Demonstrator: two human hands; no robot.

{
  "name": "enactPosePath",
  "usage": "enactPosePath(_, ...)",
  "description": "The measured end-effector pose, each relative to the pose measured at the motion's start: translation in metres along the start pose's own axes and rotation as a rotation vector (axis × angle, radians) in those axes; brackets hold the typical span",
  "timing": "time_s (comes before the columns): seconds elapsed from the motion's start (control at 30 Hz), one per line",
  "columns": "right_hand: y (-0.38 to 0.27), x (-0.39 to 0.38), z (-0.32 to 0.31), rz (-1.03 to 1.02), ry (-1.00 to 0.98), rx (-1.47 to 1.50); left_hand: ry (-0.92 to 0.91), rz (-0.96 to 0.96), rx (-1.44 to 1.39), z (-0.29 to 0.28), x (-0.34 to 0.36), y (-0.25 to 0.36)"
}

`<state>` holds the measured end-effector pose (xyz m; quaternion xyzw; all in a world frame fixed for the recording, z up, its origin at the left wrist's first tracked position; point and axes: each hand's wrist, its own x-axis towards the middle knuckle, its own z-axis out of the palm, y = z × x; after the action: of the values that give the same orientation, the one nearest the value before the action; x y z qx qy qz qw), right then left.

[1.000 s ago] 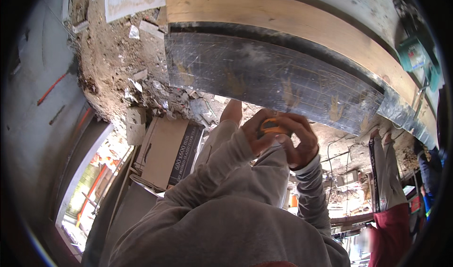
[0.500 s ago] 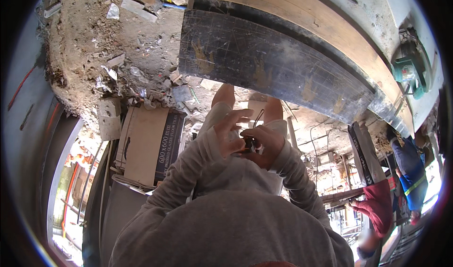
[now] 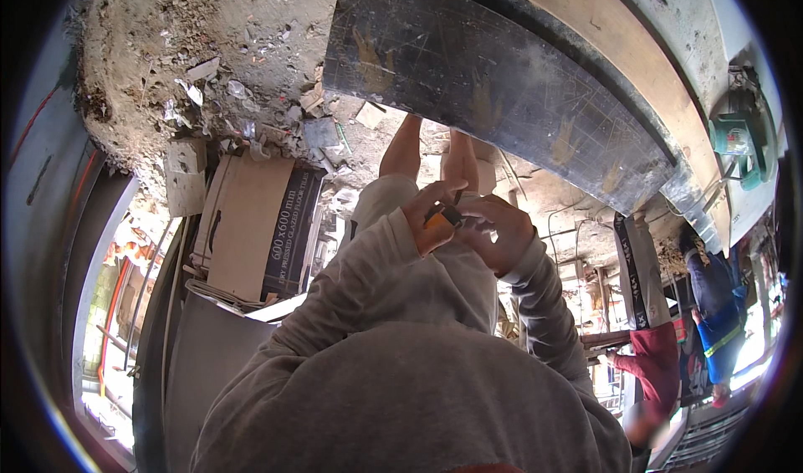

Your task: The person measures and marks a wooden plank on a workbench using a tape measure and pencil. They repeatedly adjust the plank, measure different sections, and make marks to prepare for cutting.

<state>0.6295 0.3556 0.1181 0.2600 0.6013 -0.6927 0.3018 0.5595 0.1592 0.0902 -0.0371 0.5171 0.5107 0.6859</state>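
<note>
So there's a small orange and black tool (image 3: 441,219), too tucked away to say exactly what kind, sitting pinched between both hands right in the middle of the view, above the person's knees. The left hand (image 3: 427,218) is curling its fingers around the tool's left side, gripping it, while the right hand (image 3: 495,232) is closing over it from the right with the fingertips touching its top. Both grey sleeves (image 3: 385,306) are taking up most of the lower half and blocking whatever's underneath. Just past the hands, the bare legs (image 3: 435,151) are running up toward a big dark scratched panel (image 3: 493,97) that's lying across a wooden plank (image 3: 619,51). Off to the left, a flat cardboard box (image 3: 251,222) is resting near the rubble-strewn dirt ground (image 3: 184,63). Far right, a green power tool (image 3: 736,138) is sitting on the bench, and another person in red (image 3: 657,364) is standing well apart.
</note>
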Motion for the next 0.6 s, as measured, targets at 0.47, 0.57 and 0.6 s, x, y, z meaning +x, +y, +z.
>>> enactPosePath(0.47, 0.023, -0.006, -0.014, -0.090, -0.184, 0.019, -0.026, -0.072, -0.675, 0.027, 0.017, -0.075)
enactPosePath(0.57, 0.045, -0.011, -0.015, -0.033, -0.063, 0.017, 0.168, 0.005, -0.375, 0.036, 0.018, -0.076)
enactPosePath(0.6, 0.047, -0.011, -0.014, -0.026, -0.033, 0.003, 0.193, 0.073, -0.251, 0.046, 0.019, -0.067)
